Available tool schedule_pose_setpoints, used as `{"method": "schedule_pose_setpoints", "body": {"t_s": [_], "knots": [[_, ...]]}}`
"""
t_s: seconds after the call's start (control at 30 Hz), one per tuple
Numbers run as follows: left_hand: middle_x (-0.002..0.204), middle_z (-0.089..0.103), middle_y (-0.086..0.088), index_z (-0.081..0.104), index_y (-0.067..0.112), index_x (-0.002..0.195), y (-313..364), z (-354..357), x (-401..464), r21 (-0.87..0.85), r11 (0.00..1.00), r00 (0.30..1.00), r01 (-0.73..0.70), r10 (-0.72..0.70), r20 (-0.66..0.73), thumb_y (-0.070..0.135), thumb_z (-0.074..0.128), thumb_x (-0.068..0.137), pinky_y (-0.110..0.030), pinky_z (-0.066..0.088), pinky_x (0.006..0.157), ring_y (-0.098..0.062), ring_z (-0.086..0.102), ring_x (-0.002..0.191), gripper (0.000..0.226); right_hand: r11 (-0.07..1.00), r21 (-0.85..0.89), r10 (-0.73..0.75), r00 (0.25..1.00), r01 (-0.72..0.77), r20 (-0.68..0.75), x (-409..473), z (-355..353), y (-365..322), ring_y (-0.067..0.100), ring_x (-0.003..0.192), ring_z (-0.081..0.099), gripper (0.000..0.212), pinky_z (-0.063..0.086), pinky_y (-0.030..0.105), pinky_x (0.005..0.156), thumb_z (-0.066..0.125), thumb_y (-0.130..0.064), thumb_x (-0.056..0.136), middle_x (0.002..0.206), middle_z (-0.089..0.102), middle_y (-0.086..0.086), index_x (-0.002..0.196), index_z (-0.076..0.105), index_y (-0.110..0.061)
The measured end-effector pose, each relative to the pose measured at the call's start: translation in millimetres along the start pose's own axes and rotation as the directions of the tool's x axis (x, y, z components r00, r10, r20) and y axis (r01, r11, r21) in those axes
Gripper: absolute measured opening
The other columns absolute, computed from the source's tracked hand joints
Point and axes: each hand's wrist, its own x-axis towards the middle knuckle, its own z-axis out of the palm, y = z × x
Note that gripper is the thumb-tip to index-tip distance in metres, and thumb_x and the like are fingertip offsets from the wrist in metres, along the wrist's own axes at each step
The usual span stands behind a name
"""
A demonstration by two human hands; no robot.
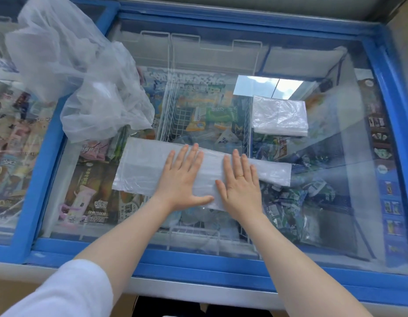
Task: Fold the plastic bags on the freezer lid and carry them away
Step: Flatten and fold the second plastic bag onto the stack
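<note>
A clear plastic bag point(141, 165), flattened into a long strip, lies across the glass freezer lid point(349, 202). My left hand point(183, 177) presses flat on its middle with straight fingers. Beside it my right hand point(240, 184) lies flat on the same bag, a ring on one finger. A stack of folded bags point(279, 115) sits further back on the right of the lid. A crumpled heap of loose clear bags point(84, 72) is piled at the left back, over the frame between two freezers.
The lid has a blue frame point(198, 261) all round. Under the glass are white wire baskets point(175, 106) and packaged ice creams. A second freezer point(15, 133) adjoins on the left.
</note>
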Motion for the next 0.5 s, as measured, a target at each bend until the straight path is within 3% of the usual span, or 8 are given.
{"method": "schedule_pose_setpoints", "body": {"t_s": [0.07, 0.17, 0.37, 0.43, 0.5], "knots": [[0.151, -0.021, -0.001, -0.010, 0.029, 0.146, -19.8, -0.2, -9.8, 0.031, 0.998, 0.999, 0.053, -0.053, 0.005, 0.084, 0.022, 0.064, -0.045, -0.012, 0.113, -0.022, -0.017, 0.141, 0.104, 0.998, -0.038, 0.058, 0.998, -0.057, 0.017, -2.8, -1.4, 12.2, 0.018, 0.144, -0.015, 0.078, -0.018, 0.032, 0.110, -0.007, -0.059, 0.080, 0.150, -0.024, -0.003, 0.147, -0.012, -0.020], [0.150, -0.026, -0.002, -0.014, 0.044, 0.140, -46.4, -2.6, -24.0, 0.039, 0.988, 0.988, 0.150, -0.152, 0.026, 0.088, 0.019, 0.062, -0.047, -0.014, 0.111, -0.025, -0.022, 0.140, 0.095, 0.991, -0.047, 0.124, 0.991, -0.122, 0.042, -6.9, -5.7, 22.3, 0.018, 0.144, -0.015, 0.082, -0.016, 0.032, 0.112, -0.006, -0.063, 0.079, 0.152, -0.021, -0.004, 0.148, -0.012, -0.019], [0.149, -0.029, -0.003, -0.016, 0.042, 0.140, -55.0, -8.5, -31.8, 0.012, 0.977, 0.974, 0.211, -0.212, 0.076, 0.091, 0.019, 0.054, -0.047, -0.016, 0.111, -0.030, -0.023, 0.139, 0.104, 0.980, -0.073, 0.189, 0.978, -0.183, 0.092, -15.4, -22.8, 41.6, 0.018, 0.144, -0.013, 0.074, -0.007, 0.036, 0.116, 0.019, -0.058, 0.094, 0.157, -0.016, -0.001, 0.149, -0.011, -0.017], [0.147, -0.034, -0.001, -0.019, 0.040, 0.142, -55.0, -13.3, -29.9, 0.010, 0.975, 0.968, 0.222, -0.221, 0.118, 0.091, 0.016, 0.050, -0.047, -0.017, 0.111, -0.029, -0.026, 0.138, 0.111, 0.983, -0.069, 0.177, 0.981, -0.172, 0.077, -11.8, -32.0, 39.4, 0.022, 0.145, -0.002, 0.070, -0.003, 0.037, 0.116, 0.024, -0.053, 0.096, 0.158, -0.004, 0.003, 0.150, 0.001, -0.014], [0.149, -0.033, -0.002, -0.019, 0.036, 0.143, -52.1, -21.1, -27.6, 0.015, 0.981, 0.970, 0.196, -0.196, 0.145, 0.091, 0.012, 0.048, -0.048, -0.017, 0.111, -0.027, -0.026, 0.139, 0.114, 0.984, -0.083, 0.159, 0.987, -0.159, -0.008, -3.0, -41.8, 36.9, 0.029, 0.139, 0.023, 0.060, 0.007, 0.041, 0.115, 0.032, -0.046, 0.097, 0.153, 0.024, 0.011, 0.145, 0.027, -0.010]]}}
